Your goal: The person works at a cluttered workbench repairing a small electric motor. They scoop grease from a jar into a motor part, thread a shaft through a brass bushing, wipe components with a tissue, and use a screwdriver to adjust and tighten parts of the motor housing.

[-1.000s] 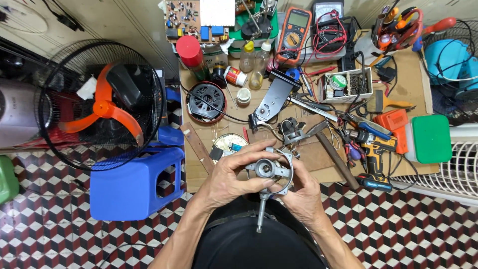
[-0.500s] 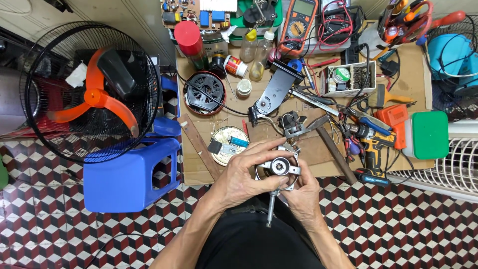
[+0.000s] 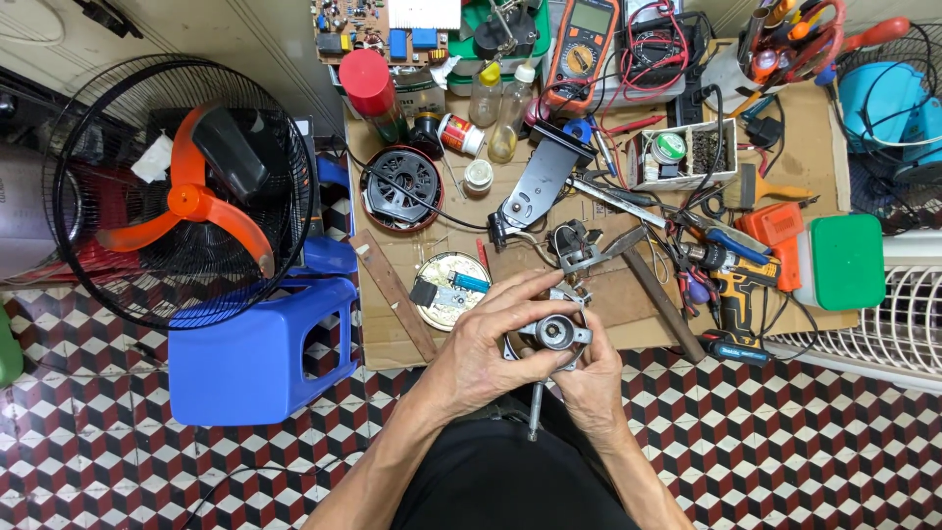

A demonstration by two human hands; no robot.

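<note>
— Where's the motor now?

— In both my hands: left hand [image 3: 488, 345] wraps the small grey fan motor [image 3: 555, 334] from above, right hand [image 3: 589, 378] cups it below, shaft pointing down, just off the counter's [image 3: 412, 339] near edge

— How far along?

— It looks out of the fan [image 3: 182, 191], part stripped; refitting remains. A round tin [image 3: 451, 291], pliers and a cordless drill [image 3: 748, 285] crowd the near edge

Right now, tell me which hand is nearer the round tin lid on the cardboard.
Left. The left hand lies just beside the round tin lid; the right hand sits beyond the metal motor part both hold.
</note>
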